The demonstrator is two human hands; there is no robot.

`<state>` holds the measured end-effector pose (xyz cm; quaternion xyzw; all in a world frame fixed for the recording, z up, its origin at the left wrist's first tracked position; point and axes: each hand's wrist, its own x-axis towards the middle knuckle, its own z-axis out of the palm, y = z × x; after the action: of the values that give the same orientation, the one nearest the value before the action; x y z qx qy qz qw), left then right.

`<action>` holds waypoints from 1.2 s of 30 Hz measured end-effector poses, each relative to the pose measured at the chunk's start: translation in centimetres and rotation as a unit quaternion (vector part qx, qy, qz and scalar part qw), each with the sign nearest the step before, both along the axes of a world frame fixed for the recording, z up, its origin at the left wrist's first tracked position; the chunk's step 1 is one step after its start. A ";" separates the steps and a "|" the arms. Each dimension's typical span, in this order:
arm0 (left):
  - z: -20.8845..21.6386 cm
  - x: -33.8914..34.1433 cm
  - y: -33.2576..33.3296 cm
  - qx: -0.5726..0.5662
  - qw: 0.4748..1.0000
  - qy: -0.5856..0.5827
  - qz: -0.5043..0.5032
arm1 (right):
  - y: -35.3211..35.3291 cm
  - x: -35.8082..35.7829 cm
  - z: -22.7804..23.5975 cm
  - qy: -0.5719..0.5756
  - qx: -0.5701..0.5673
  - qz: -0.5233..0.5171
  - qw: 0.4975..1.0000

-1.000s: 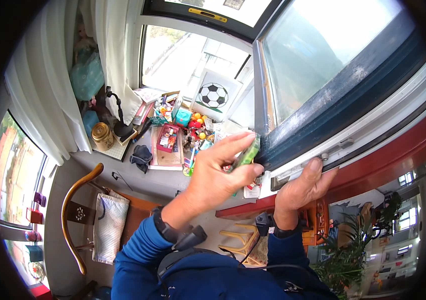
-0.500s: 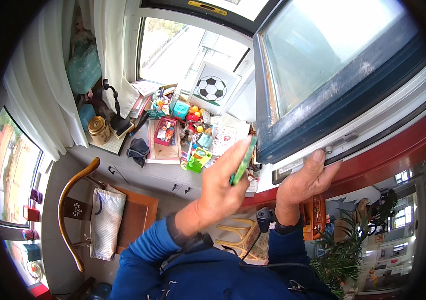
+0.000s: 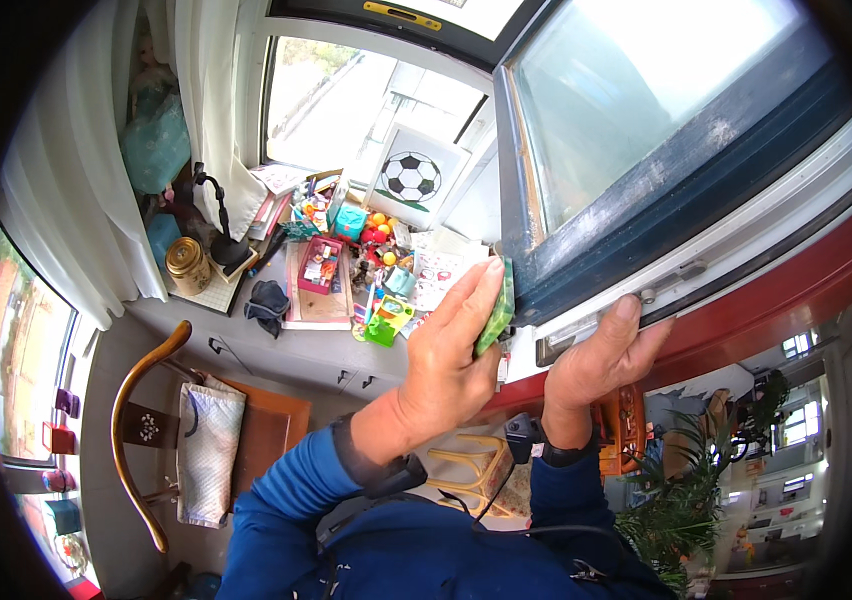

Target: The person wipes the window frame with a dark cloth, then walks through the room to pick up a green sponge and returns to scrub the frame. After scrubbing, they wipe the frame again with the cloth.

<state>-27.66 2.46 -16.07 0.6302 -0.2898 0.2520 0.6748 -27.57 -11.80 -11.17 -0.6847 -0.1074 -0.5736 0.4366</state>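
A window sash point(image 3: 586, 262) with a weathered dark blue frame stands swung open at the upper right. My left hand point(image 3: 449, 360) is closed on a flat green sponge-like pad point(image 3: 497, 305) with a mottled pattern. The pad is upright beside the sash's lower left corner, and my fingers lie along its side. My right hand point(image 3: 598, 362) grips the sash's near edge, its thumb by a small round metal fitting point(image 3: 648, 297) on the white strip. Part of its fingers is hidden.
A cluttered counter point(image 3: 331, 350) holds a pink box point(image 3: 319, 264), a gold tin point(image 3: 187, 262) and a soccer-ball picture point(image 3: 413, 178). At lower left stands a wooden chair point(image 3: 276, 420) with a folded quilted cloth. A stool point(image 3: 471, 465) and a plant point(image 3: 671, 510) are nearer me.
The green pad has turned to show more of its broad side, and my left hand has shifted slightly. My right hand stays at the sash's edge. The whole view has moved a little left.
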 end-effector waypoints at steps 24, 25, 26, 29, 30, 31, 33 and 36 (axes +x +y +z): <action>-1.1 -0.2 -0.2 0.007 0.998 -0.056 0.008 | 0.3 0.0 0.0 -0.019 0.028 0.036 0.999; -0.9 -0.1 -0.2 0.007 0.999 -0.050 0.011 | 0.3 0.1 0.0 -0.019 0.026 0.038 0.999; -0.8 0.0 -0.2 0.004 0.998 -0.055 0.015 | 0.3 0.1 0.0 -0.024 0.032 0.044 0.998; -0.4 0.3 -0.2 0.007 0.999 -0.042 0.006 | 0.3 0.0 -0.1 -0.012 0.023 0.020 0.999; -0.3 0.4 -0.1 0.001 0.998 -0.057 0.007 | 0.2 0.0 -0.1 -0.013 0.029 0.009 0.999; -0.3 0.4 -0.1 -0.017 0.995 -0.095 0.013 | 0.2 0.0 -0.1 -0.013 0.024 0.018 0.999; -0.4 0.3 0.0 -0.003 0.998 -0.064 -0.002 | 0.2 -0.1 -0.1 -0.015 0.036 0.039 0.998; -0.6 0.2 0.1 0.032 0.999 -0.001 -0.012 | 0.2 -0.2 -0.2 0.010 0.027 -0.003 1.000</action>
<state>-27.45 2.55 -16.69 0.6473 -0.3062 0.2351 0.6572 -27.75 -11.55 -11.35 -0.6789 -0.0853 -0.5705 0.4543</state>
